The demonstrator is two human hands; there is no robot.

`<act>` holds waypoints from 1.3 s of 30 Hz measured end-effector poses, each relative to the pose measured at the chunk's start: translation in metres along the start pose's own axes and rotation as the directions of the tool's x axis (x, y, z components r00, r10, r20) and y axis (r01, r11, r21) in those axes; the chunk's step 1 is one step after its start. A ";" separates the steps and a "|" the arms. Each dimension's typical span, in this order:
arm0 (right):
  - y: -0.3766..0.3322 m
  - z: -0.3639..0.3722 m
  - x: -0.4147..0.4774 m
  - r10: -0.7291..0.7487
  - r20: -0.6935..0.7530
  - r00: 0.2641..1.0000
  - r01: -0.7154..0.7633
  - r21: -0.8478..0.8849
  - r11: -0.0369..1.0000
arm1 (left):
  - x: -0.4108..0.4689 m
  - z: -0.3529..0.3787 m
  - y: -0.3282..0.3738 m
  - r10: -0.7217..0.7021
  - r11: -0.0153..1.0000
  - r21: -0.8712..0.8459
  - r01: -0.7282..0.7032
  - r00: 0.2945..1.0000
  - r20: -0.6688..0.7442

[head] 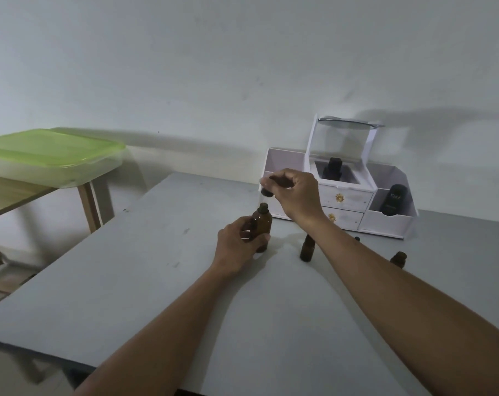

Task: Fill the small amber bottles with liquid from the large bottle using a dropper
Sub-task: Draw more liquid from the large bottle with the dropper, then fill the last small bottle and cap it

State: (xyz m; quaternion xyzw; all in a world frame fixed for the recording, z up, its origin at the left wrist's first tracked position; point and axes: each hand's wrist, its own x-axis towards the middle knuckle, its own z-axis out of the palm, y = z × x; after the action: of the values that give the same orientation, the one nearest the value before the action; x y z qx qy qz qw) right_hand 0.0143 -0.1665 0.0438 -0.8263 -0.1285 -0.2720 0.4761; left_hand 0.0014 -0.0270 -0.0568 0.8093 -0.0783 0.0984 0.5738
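Note:
The large amber bottle (pixel 262 222) stands upright on the grey table (pixel 145 275), uncapped, and my left hand (pixel 239 247) grips its lower body. Directly above its neck my right hand (pixel 295 192) pinches the black dropper cap (pixel 266 192); the glass tube below the cap is hard to make out. A small amber bottle (pixel 307 250) stands to the right, partly behind my right forearm. Another small amber bottle (pixel 398 258) peeks out past that forearm, and a dark cap (pixel 357 239) shows just behind it.
A white drawer organiser (pixel 385 221) with a mirror and two dark bottles sits against the wall at the back right. To the left, a wooden side table (pixel 11 195) carries a clear box with a green lid (pixel 51 150). The table's front-left edge is near.

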 end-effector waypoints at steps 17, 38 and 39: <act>-0.028 -0.141 -0.009 -0.023 -0.235 0.972 0.029 0.019 0.999 | -0.057 0.041 0.039 -0.061 0.998 -0.018 0.061 0.998 -0.009; 0.068 -0.251 -0.064 0.157 -0.373 0.915 -0.212 -0.112 0.971 | -0.057 0.222 0.100 -0.005 0.999 -0.051 0.019 0.965 0.263; 0.070 -0.250 -0.064 0.161 -0.375 0.913 -0.215 -0.107 0.971 | -0.055 0.224 0.100 -0.002 0.999 -0.048 0.015 0.967 0.256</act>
State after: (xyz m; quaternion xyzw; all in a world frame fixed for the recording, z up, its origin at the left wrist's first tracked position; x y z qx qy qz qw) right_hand -0.0869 -0.4139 0.0564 -0.8028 0.0622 -0.3815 0.4539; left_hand -0.0599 -0.2707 -0.0511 0.8011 -0.1507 -0.0111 0.5791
